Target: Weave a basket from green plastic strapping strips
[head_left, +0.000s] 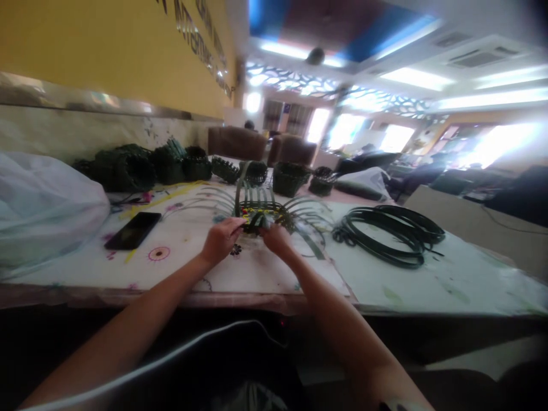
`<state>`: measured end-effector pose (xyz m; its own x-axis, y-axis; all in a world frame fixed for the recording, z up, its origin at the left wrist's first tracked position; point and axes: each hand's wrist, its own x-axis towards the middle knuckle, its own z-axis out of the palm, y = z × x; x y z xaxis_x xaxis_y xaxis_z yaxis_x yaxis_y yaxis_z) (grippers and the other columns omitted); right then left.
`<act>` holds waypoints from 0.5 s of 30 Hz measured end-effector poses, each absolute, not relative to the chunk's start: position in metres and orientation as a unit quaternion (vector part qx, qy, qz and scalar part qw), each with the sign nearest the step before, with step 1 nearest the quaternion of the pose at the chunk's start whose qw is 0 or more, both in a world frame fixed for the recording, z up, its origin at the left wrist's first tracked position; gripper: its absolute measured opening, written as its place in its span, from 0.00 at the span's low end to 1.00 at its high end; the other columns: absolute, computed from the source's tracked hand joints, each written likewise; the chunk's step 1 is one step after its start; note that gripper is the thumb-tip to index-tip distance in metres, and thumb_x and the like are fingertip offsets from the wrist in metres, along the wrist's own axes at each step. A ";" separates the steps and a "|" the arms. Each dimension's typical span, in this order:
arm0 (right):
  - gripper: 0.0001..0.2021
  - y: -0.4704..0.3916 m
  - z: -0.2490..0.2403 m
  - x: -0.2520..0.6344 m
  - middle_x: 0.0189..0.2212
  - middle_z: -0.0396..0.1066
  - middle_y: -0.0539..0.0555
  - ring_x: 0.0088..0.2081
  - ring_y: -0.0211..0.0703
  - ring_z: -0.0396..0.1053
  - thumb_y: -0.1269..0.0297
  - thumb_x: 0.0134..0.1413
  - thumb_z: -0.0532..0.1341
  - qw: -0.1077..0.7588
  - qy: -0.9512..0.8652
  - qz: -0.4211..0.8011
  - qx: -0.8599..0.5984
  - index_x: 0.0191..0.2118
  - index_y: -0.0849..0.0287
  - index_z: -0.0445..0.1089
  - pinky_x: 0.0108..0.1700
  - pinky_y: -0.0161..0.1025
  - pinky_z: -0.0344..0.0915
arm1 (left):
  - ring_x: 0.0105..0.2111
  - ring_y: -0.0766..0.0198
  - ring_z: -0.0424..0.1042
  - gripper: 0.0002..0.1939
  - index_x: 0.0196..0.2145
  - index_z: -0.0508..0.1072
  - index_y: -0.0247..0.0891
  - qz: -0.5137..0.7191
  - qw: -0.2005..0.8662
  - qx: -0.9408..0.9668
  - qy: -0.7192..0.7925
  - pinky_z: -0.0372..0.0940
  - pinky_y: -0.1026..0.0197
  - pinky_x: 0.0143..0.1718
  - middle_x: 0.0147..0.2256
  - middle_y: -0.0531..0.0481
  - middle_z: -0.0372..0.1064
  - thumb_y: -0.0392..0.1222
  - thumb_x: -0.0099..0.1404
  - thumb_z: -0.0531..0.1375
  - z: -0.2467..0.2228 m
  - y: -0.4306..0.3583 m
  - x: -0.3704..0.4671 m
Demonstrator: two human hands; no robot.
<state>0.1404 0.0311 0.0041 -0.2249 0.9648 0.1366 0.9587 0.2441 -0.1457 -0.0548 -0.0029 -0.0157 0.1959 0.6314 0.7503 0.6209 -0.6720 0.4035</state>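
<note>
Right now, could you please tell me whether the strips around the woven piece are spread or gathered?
Spread: the strips fan out left, right and away from the woven piece.

Your right hand (278,238) has its fingertips hidden among the woven green strips (258,220), and blur there keeps your left hand's (220,241) exact grip from being told. Your forearms (149,302) and the white cable (128,377) run out of view on the near side; the plastic bag (47,205) is cut off at left. Far off, the wall lettering (197,43) smears beyond reading.
</note>
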 end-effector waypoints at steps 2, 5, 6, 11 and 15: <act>0.20 0.037 0.011 0.137 0.46 0.76 0.62 0.46 0.54 0.75 0.57 0.67 0.48 0.112 -0.779 0.020 -0.617 0.50 0.56 0.74 0.43 0.42 0.66 | 0.51 0.55 0.74 0.16 0.50 0.74 0.38 0.481 0.035 0.772 0.414 0.66 0.53 0.55 0.50 0.42 0.75 0.37 0.65 0.59 -0.015 0.013 -0.048; 0.17 0.040 0.015 0.137 0.46 0.77 0.60 0.47 0.53 0.74 0.57 0.65 0.50 0.121 -0.779 0.028 -0.614 0.49 0.54 0.74 0.44 0.41 0.65 | 0.48 0.55 0.74 0.19 0.52 0.73 0.37 0.476 0.092 0.772 0.412 0.67 0.55 0.52 0.49 0.43 0.75 0.36 0.62 0.61 -0.009 0.029 -0.036; 0.17 0.039 0.014 0.137 0.45 0.77 0.59 0.47 0.53 0.74 0.58 0.65 0.51 0.124 -0.779 0.030 -0.613 0.49 0.54 0.74 0.44 0.40 0.65 | 0.46 0.55 0.75 0.18 0.50 0.73 0.37 0.468 0.108 0.774 0.414 0.67 0.56 0.49 0.46 0.44 0.76 0.37 0.61 0.62 -0.007 0.032 -0.033; 0.17 0.036 0.003 0.138 0.43 0.77 0.59 0.45 0.52 0.74 0.58 0.64 0.52 0.129 -0.791 0.051 -0.596 0.47 0.55 0.75 0.43 0.39 0.64 | 0.31 0.61 0.71 0.09 0.30 0.75 0.36 0.423 0.180 0.777 0.429 0.63 0.62 0.34 0.28 0.51 0.73 0.42 0.63 0.58 -0.010 0.043 -0.027; 0.15 0.038 -0.005 0.149 0.43 0.78 0.56 0.44 0.46 0.74 0.60 0.64 0.53 0.131 -0.821 0.072 -0.551 0.45 0.55 0.76 0.42 0.35 0.63 | 0.28 0.64 0.68 0.12 0.26 0.73 0.35 0.435 0.237 0.761 0.420 0.60 0.65 0.30 0.25 0.53 0.70 0.46 0.61 0.59 -0.023 0.055 -0.031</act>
<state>0.1491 0.0383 -0.0049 -0.3586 0.9236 0.1356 0.8856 0.3825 -0.2634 -0.0314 0.0548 -0.0231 0.2700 0.8447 0.4622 0.4319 -0.5352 0.7259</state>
